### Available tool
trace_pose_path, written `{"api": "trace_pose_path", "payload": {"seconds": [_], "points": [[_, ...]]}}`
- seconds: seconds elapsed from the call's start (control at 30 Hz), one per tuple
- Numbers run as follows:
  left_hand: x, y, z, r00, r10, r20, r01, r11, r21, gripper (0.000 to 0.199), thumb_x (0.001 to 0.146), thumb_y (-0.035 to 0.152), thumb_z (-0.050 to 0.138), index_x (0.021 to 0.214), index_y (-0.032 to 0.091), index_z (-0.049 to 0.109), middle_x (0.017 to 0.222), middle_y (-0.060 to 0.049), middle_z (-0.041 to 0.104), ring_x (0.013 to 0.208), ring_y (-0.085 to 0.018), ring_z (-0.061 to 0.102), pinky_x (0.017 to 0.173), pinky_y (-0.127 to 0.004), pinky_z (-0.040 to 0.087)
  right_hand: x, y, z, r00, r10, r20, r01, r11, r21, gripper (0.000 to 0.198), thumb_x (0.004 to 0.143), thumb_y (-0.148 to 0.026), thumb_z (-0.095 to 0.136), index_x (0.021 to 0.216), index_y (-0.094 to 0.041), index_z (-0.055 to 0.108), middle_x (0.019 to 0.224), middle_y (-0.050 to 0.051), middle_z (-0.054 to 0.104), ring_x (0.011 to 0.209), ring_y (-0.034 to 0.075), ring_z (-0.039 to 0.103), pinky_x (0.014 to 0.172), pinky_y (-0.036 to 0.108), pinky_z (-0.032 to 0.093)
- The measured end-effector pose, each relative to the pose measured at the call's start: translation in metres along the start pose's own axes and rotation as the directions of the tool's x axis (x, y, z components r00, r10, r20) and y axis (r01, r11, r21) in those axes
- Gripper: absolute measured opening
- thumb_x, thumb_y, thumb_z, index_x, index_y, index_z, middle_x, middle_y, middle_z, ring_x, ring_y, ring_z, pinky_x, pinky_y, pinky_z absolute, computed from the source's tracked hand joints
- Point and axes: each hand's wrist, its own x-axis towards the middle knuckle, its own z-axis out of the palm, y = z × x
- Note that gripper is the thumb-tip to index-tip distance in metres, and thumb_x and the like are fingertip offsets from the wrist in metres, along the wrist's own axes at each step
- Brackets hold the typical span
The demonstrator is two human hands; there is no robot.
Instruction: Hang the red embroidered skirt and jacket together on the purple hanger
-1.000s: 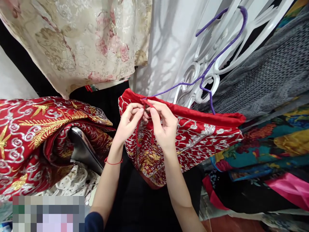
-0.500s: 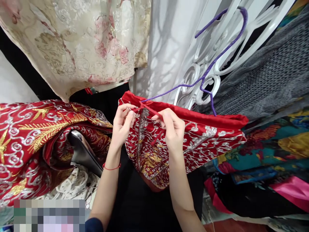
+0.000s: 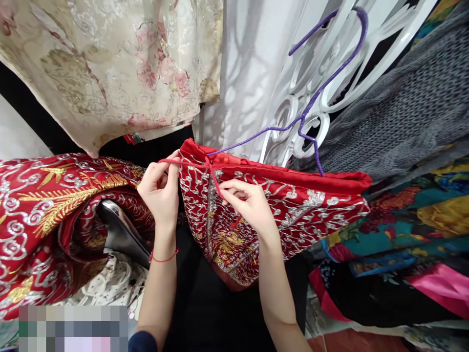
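On red cord [image 3: 214,180], hands [image 3: 160,188] [image 3: 249,203] well apart

A shadow-dappled white backdrop [image 3: 244,73] adjoins white scrollwork [image 3: 326,126], with reddish-brown floor [image 3: 351,341] below.

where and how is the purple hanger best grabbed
Probably by the long stem of the purple hanger, below its curved hook, pinched from the camera's side: that stretch is thin and stands clear of the red waistband, while white scrollwork behind it leaves less room there.
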Motion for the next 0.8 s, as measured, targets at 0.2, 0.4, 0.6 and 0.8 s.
{"api": "trace_pose_path", "payload": {"seconds": [0.2,0.4,0.6,0.8], "points": [[0.003,0.004,-0.012,0.890,0.110,0.443,0.024,0.958,-0.286,0.013,0.079,0.039,0.081,0.076,0.027,0.081,0.073,-0.002,0.062,0.065,-0.011,0.055,0.057,-0.025,0.044,0.001,0.002,-0.005,0.996,-0.078,0.032,0.071,0.978,0.198,0.022,0.087,-0.043,0.070,0.094,-0.025,0.081,0.062,-0.002,0.068,0.050,0.010,0.056,0.051,0.025,0.050],[0.013,0.020,-0.019,0.598,0.061,0.799,0.110,0.981,-0.157,0.014,0.076,0.036,0.084,0.081,0.024,0.081,0.081,-0.004,0.066,0.073,-0.014,0.058,0.063,-0.026,0.047,0.008,-0.005,-0.002,0.940,-0.341,0.027,0.342,0.937,-0.075,0.021,0.096,-0.032,0.061,0.104,-0.032,0.081,0.079,-0.001,0.069,0.068,0.013,0.061,0.064,0.028,0.052],[0.018,0.026,-0.019,0.552,-0.046,0.833,0.178,0.982,-0.065,0.025,0.074,0.043,0.084,0.078,0.020,0.077,0.084,-0.005,0.068,0.078,-0.016,0.060,0.071,-0.027,0.051,0.012,-0.007,-0.003,0.867,-0.444,0.226,0.497,0.803,-0.330,0.026,0.101,-0.030,0.054,0.112,-0.033,0.077,0.094,0.001,0.067,0.081,0.013,0.064,0.073,0.026,0.054],[0.009,0.024,-0.016,0.674,-0.123,0.729,0.263,0.961,-0.081,0.031,0.084,0.048,0.074,0.078,0.018,0.071,0.081,-0.004,0.068,0.072,-0.014,0.060,0.067,-0.025,0.050,0.008,-0.006,0.012,0.880,-0.474,-0.021,0.419,0.797,-0.436,0.021,0.101,-0.027,0.050,0.105,-0.025,0.071,0.101,0.004,0.071,0.089,0.016,0.067,0.078,0.030,0.056]]}}
